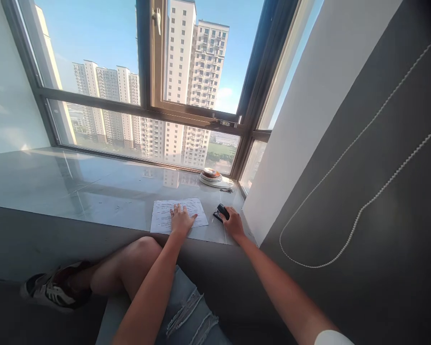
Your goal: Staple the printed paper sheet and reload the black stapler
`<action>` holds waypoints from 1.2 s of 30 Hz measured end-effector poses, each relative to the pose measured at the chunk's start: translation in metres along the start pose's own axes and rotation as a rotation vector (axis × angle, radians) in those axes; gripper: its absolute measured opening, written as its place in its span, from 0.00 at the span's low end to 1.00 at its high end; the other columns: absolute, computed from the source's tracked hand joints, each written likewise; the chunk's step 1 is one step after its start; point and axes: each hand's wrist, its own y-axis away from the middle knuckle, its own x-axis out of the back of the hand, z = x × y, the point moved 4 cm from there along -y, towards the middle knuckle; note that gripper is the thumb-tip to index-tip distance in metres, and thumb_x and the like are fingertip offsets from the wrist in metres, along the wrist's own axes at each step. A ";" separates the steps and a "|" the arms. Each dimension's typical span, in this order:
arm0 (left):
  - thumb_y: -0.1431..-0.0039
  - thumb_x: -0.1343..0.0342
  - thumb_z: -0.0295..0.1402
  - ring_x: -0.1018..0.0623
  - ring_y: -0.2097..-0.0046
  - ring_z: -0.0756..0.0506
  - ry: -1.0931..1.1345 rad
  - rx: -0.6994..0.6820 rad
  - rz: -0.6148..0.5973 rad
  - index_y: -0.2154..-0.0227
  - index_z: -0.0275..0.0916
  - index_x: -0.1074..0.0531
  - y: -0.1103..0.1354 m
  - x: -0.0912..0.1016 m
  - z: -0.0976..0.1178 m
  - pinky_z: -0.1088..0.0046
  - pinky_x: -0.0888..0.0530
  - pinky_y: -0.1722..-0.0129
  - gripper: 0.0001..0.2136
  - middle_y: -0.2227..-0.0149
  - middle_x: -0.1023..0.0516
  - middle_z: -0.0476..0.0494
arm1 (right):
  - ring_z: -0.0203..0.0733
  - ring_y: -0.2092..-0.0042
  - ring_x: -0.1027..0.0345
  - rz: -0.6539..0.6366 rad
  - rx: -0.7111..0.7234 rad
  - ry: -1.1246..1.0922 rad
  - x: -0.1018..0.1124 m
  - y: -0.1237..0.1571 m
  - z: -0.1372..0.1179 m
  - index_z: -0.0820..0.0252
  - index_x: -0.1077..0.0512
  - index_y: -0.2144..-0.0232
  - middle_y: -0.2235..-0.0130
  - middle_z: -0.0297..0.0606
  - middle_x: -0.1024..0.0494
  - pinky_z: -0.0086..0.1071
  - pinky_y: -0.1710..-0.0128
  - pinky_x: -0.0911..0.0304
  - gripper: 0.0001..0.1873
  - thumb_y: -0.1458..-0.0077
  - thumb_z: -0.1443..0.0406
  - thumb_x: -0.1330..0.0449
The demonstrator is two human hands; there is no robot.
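My left hand [181, 220] lies flat with spread fingers on a written or printed sheet of paper [161, 214], close to the front edge of the windowsill. To its right, my right hand [233, 221] is closed around a black stapler [222, 211]. The stapler rests on the sill, a short gap away from the paper's right edge. Part of it is covered by my fingers. Whether more sheets lie under the top one, I cannot tell.
A stack of plates or round lids [211, 178] stands by the window in the right corner. Beside it lies a small dark item [226, 190]. A beaded blind chain [319, 266] hangs at the right wall. My knee [145, 244] is below the sill [104, 203].
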 end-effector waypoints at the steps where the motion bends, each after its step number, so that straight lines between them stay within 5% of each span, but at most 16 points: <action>1: 0.33 0.51 0.55 0.48 0.26 0.28 -0.002 -0.007 -0.020 0.31 0.29 0.39 0.002 -0.002 0.006 0.47 0.49 0.28 0.38 0.28 0.45 0.22 | 0.50 0.50 0.26 0.001 0.015 0.019 0.001 0.001 -0.001 0.55 0.27 0.44 0.49 0.44 0.21 0.39 0.51 0.33 0.18 0.35 0.59 0.42; 7: 0.33 0.47 0.50 0.47 0.26 0.30 0.085 -0.246 -0.196 0.31 0.33 0.39 0.002 -0.011 0.022 0.50 0.48 0.29 0.34 0.27 0.44 0.27 | 0.53 0.45 0.32 -0.049 0.112 0.187 0.005 0.007 -0.014 0.56 0.28 0.44 0.48 0.46 0.22 0.44 0.43 0.44 0.18 0.33 0.63 0.44; 12: 0.32 0.47 0.47 0.44 0.27 0.31 0.113 -0.318 -0.177 0.35 0.39 0.33 0.002 -0.015 0.020 0.50 0.47 0.29 0.27 0.29 0.39 0.32 | 0.56 0.43 0.36 -0.040 0.029 0.235 0.004 0.006 -0.010 0.58 0.31 0.41 0.46 0.50 0.24 0.48 0.43 0.49 0.20 0.32 0.67 0.50; 20: 0.32 0.48 0.53 0.51 0.25 0.28 0.105 -0.166 -0.137 0.30 0.25 0.42 0.003 -0.016 0.017 0.51 0.51 0.28 0.39 0.26 0.51 0.21 | 0.57 0.43 0.38 -0.064 0.018 0.239 -0.004 0.004 -0.008 0.60 0.34 0.39 0.44 0.53 0.26 0.48 0.45 0.45 0.21 0.30 0.65 0.52; 25: 0.30 0.49 0.47 0.45 0.27 0.32 0.114 -0.183 -0.139 0.33 0.26 0.37 0.000 -0.015 0.017 0.57 0.48 0.29 0.32 0.28 0.43 0.23 | 0.56 0.43 0.37 -0.053 0.028 0.274 -0.006 0.004 -0.008 0.62 0.33 0.40 0.45 0.53 0.26 0.44 0.48 0.44 0.20 0.29 0.64 0.51; 31: 0.30 0.47 0.46 0.42 0.28 0.31 0.109 -0.211 -0.084 0.36 0.34 0.30 0.002 -0.015 0.014 0.48 0.47 0.30 0.27 0.29 0.40 0.26 | 0.55 0.45 0.37 -0.037 0.045 0.248 -0.005 0.003 -0.007 0.60 0.34 0.38 0.46 0.51 0.26 0.42 0.49 0.43 0.21 0.29 0.64 0.51; 36: 0.32 0.44 0.41 0.33 0.32 0.33 0.190 -0.226 -0.036 0.44 0.37 0.22 0.002 -0.013 0.012 0.51 0.41 0.31 0.19 0.34 0.31 0.30 | 0.53 0.45 0.35 -0.051 0.103 0.195 -0.006 0.002 -0.005 0.58 0.34 0.38 0.46 0.49 0.25 0.42 0.47 0.43 0.20 0.29 0.64 0.51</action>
